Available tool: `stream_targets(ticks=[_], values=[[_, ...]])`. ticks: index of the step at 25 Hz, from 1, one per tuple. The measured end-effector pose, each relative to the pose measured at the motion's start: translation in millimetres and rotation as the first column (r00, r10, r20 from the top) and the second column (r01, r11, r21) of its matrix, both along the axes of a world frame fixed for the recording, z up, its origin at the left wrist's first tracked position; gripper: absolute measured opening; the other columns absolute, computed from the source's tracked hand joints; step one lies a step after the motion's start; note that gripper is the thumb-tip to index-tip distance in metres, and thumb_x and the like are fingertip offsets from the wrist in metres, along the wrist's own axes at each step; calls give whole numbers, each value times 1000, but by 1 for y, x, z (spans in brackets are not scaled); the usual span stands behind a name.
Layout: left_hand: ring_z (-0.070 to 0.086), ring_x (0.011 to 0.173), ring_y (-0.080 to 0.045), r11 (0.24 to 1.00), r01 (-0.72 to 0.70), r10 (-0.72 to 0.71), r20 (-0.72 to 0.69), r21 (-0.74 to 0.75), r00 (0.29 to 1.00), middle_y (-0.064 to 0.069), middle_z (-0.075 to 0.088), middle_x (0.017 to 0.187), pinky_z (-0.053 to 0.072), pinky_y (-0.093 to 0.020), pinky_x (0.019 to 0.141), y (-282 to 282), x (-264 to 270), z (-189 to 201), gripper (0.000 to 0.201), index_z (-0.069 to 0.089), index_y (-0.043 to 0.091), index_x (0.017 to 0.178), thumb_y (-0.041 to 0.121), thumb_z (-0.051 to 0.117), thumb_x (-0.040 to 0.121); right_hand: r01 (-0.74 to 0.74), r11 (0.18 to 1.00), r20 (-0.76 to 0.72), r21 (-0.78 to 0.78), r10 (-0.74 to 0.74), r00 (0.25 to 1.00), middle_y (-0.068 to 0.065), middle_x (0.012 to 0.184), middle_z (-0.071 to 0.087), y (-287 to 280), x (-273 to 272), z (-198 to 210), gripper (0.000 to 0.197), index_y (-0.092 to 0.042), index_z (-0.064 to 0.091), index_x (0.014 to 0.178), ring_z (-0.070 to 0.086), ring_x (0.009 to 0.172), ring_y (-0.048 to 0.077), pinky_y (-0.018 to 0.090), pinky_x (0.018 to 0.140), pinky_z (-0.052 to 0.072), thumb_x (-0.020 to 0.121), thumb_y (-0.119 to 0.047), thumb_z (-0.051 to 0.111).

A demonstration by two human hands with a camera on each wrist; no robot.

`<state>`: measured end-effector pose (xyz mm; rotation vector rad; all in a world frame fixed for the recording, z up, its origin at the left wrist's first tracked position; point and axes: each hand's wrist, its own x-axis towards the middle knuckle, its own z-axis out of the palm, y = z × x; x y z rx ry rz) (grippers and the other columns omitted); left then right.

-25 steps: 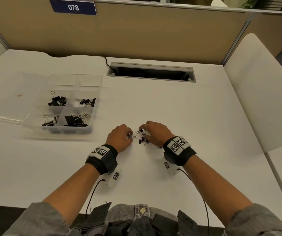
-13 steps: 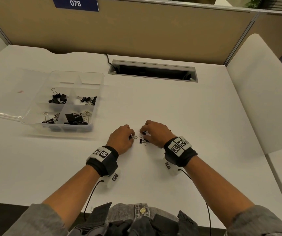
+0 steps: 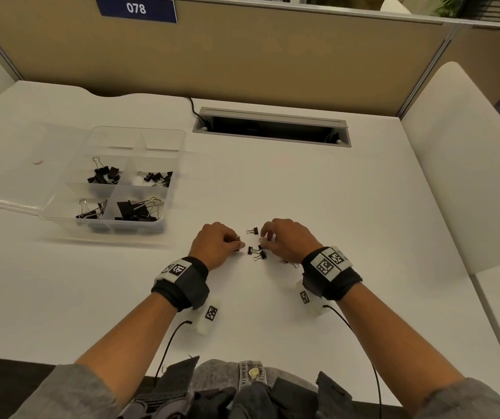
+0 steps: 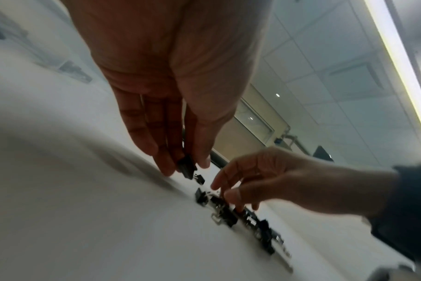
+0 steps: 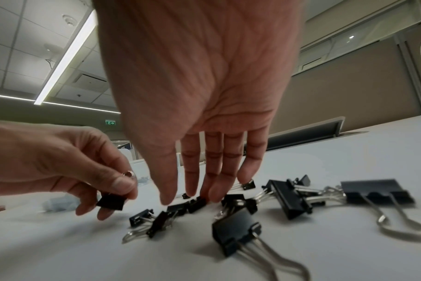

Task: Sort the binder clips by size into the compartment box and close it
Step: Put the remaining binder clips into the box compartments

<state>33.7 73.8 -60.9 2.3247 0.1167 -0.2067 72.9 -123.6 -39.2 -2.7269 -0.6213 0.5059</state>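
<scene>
On the white desk, a pile of loose black binder clips [image 3: 256, 252] lies between my hands. Pinched in my left hand [image 3: 238, 244] is one small clip [image 5: 111, 202], also seen at the fingertips as the held clip [image 4: 186, 168]. My right hand [image 3: 265, 238] reaches down with nearly straight fingers [image 5: 214, 190], which touch small clips [image 5: 197, 201] in the pile. Bigger clips [image 5: 236, 233] lie under its wrist. The clear compartment box [image 3: 61, 220] stands at the left with its lid [image 3: 10, 176] swung open. Four of its compartments hold clips.
A cable slot [image 3: 270, 127] is sunk in the desk behind the hands, and a tan partition [image 3: 242, 55] runs across the back. A white panel [image 3: 454, 164] stands at the right. One stray small clip [image 3: 254, 230] lies just beyond the pile.
Both hands stay at the pile. The left hand keeps its small clip. The right hand's fingers have shifted a little over the clips, and one small clip beyond them now shows.
</scene>
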Motion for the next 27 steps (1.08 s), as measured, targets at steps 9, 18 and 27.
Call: stream_targets(ticks=[9, 18, 27], values=[[73, 74, -26, 879, -119, 87, -89, -461, 992, -18, 73, 91, 56, -24, 61, 12, 4, 24, 26, 71, -4, 94, 18, 58, 95, 131, 883, -104, 451, -94, 990, 0, 105, 72, 13, -5, 16, 25, -18, 66, 117, 66, 96, 14, 32, 86, 54, 93, -20, 58], [71, 70, -13, 852, -170, 221, 46, -495, 974, -8, 73, 77, 51, -15, 59, 26, 2, 41, 13, 73, 6, 89, 18, 69, 87, 251, 684, -276, 684, -76, 958, 1, 89, 75, 47, -5, 18, 28, -15, 68, 110, 72, 79, 7, 16, 69, 51, 83, -17, 74], [67, 66, -10, 906, -157, 175, 10, -394, 985, -8, 72, 76, 48, -18, 60, 35, 1, 27, 15, 72, 6, 89, 20, 68, 88, 276, 794, -135, 542, -242, 961, -3, 95, 74, 26, 13, 15, 18, -20, 66, 108, 70, 84, 13, 35, 79, 57, 93, -19, 55]])
